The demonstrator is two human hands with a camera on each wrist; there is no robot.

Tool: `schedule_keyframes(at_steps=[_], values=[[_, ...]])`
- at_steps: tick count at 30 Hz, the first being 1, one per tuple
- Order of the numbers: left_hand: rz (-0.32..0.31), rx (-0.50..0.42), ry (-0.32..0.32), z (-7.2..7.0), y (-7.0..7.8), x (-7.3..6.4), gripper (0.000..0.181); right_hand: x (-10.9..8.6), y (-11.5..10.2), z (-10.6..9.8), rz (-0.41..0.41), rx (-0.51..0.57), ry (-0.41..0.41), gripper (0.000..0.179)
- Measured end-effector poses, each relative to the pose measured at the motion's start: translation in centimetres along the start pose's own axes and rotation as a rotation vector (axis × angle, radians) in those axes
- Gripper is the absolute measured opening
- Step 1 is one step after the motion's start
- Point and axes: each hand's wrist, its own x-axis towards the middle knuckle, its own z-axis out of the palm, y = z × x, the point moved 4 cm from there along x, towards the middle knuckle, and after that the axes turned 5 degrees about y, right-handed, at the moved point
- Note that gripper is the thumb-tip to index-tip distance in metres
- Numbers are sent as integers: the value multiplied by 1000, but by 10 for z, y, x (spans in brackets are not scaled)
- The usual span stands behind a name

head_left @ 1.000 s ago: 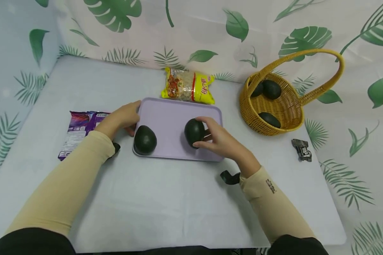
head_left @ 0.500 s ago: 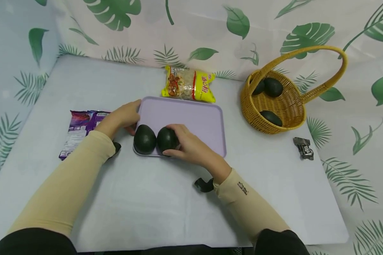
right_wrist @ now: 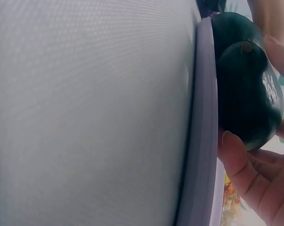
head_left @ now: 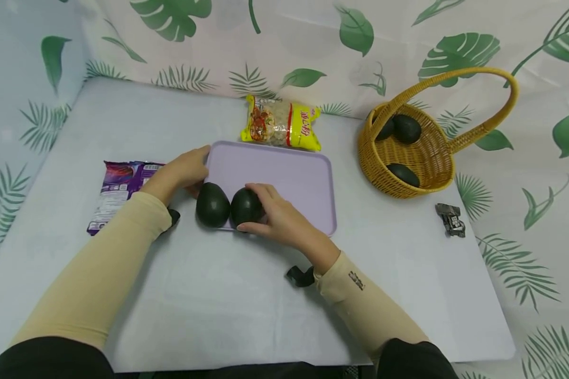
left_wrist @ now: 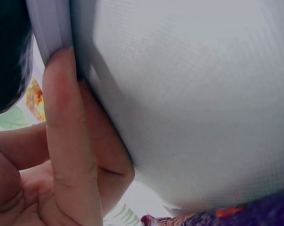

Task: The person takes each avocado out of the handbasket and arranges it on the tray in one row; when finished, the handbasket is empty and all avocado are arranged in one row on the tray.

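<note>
Two dark green avocados sit side by side at the front left of the lilac tray (head_left: pixel 284 168). My right hand (head_left: pixel 282 218) holds the right-hand avocado (head_left: pixel 245 206), its thumb at the near side and fingers over the far side. In the right wrist view this avocado (right_wrist: pixel 247 94) shows its stem scar and overlaps the other one behind it. The left avocado (head_left: pixel 213 205) rests by the tray's left rim. My left hand (head_left: pixel 182 171) holds the tray's left edge; the left wrist view shows a fingertip (left_wrist: pixel 61 59) against the rim.
A wicker basket (head_left: pixel 376 173) with several avocados stands at the back right. Behind the tray lies a yellow food packet (head_left: pixel 281 123). A purple packet (head_left: pixel 116 192) lies left, partly behind my left arm. A small black wrapper (head_left: pixel 450 220) lies at the far right.
My right hand has carried its avocado leftward across the tray to beside the other one; over the last half second it has hardly moved. My left hand has stayed at the tray's edge.
</note>
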Motion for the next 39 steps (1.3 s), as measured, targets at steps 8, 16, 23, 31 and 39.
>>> schedule_keyframes(at_steps=[8,16,23,31,39], values=[[0,-9,-1,1,0,1,80,-1,4,-2,39,12,-17,91],[14,-20,-11,1,0,2,80,-2,9,-4,50,-1,-16,94],[14,-20,-13,1,-2,3,80,-4,9,-9,23,-41,-15,93],[28,42,8,0,0,1,79,0,1,3,-50,-39,23,91],[18,20,-2,1,1,0,79,-3,5,4,-5,-80,25,102]])
